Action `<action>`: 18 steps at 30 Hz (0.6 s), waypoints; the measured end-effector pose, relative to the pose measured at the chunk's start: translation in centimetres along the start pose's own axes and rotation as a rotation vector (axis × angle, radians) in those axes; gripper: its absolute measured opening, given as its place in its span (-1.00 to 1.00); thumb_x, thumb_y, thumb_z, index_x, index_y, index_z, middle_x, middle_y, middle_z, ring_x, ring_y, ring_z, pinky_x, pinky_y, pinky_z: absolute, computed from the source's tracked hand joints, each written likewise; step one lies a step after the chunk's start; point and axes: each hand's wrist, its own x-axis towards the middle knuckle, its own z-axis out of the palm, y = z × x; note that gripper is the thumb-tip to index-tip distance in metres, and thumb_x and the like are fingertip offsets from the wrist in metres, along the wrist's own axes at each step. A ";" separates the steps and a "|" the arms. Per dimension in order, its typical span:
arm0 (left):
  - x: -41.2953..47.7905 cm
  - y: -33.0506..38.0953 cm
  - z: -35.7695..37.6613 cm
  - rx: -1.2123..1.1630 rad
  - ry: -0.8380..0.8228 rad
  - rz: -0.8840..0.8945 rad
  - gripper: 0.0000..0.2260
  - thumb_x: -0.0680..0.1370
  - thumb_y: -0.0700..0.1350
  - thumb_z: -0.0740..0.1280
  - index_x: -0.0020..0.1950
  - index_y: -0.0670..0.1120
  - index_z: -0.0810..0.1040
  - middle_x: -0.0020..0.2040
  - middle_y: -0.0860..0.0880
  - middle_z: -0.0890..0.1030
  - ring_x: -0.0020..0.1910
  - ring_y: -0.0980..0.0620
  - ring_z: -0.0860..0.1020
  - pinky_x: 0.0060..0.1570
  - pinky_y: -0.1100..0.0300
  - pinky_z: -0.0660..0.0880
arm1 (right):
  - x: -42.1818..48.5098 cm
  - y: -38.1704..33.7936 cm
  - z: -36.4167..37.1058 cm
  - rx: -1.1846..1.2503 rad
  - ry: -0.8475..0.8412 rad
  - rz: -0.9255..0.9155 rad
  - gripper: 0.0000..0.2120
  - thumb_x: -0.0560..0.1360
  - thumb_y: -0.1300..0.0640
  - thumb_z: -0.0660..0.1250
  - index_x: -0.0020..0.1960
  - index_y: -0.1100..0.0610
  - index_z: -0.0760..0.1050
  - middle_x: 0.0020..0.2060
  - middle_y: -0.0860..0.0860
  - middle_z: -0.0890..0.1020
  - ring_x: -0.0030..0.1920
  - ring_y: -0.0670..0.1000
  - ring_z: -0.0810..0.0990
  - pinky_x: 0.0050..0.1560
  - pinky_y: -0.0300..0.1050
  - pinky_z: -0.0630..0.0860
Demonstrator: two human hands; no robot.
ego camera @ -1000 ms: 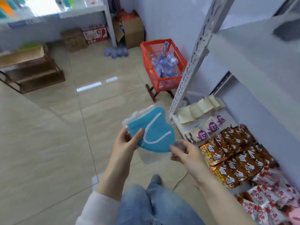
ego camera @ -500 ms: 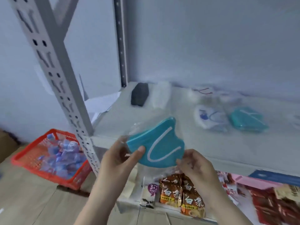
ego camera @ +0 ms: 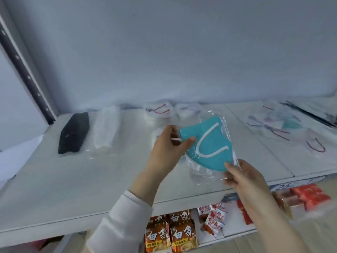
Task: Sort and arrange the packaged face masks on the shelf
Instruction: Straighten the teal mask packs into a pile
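Note:
A teal face mask in a clear packet (ego camera: pixel 207 143) hangs above the white shelf (ego camera: pixel 76 181), held by both hands. My left hand (ego camera: pixel 167 148) pinches its left edge with the thumb on the front. My right hand (ego camera: pixel 240 174) grips the lower right corner of the packet. On the shelf lie a black packaged mask (ego camera: pixel 74 133), a white packaged mask (ego camera: pixel 105 128), a white mask with red loops (ego camera: pixel 157 111) and another pale one (ego camera: pixel 187 108) at the back. A loose pile of packaged masks (ego camera: pixel 284 128) lies at the right.
A perforated metal shelf post (ego camera: pixel 23 73) stands at the back left against the grey wall. Below the shelf sit orange noodle packets (ego camera: pixel 171 232) and red snack packets (ego camera: pixel 310 196) on the lower level.
The view has swung from the floor and basket up to the shelf. Both hands have carried the teal mask packet up and over the shelf surface.

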 end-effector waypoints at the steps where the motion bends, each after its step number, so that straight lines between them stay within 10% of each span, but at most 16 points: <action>1: 1.5 0.5 0.8 -0.022 -0.006 -0.007 -0.84 0.49 -0.08 0.41 -0.02 -0.04 0.46 -0.08 -0.02 0.61 -0.11 -0.03 0.61 -0.09 0.13 0.61 | 1.5 -0.6 -0.7 -0.009 0.011 -0.014 -0.95 0.49 0.17 0.33 -0.08 0.14 0.54 -0.22 0.11 0.57 -0.21 0.03 0.52 -0.09 -0.10 0.45; 13: 11.8 6.4 2.5 0.276 -0.235 0.247 -0.38 0.32 0.15 0.48 0.32 0.09 0.37 0.24 0.10 0.51 0.19 0.21 0.48 0.14 0.36 0.43 | 14.2 -13.9 -5.2 -0.714 -0.382 -0.380 -0.79 0.42 0.31 0.39 -0.22 0.01 0.52 -0.33 -0.09 0.57 -0.37 -0.21 0.48 -0.31 -0.37 0.44; 18: 13.2 7.7 3.7 0.792 -0.433 0.340 -0.80 0.45 -0.02 0.45 -0.24 -0.01 0.45 -0.32 0.09 0.47 -0.34 0.22 0.41 -0.29 0.40 0.31 | 15.5 -18.3 -2.8 -1.201 -0.473 -0.589 -0.86 0.33 0.12 0.40 -0.21 -0.11 0.52 -0.23 -0.10 0.62 -0.24 -0.07 0.53 -0.07 -0.09 0.50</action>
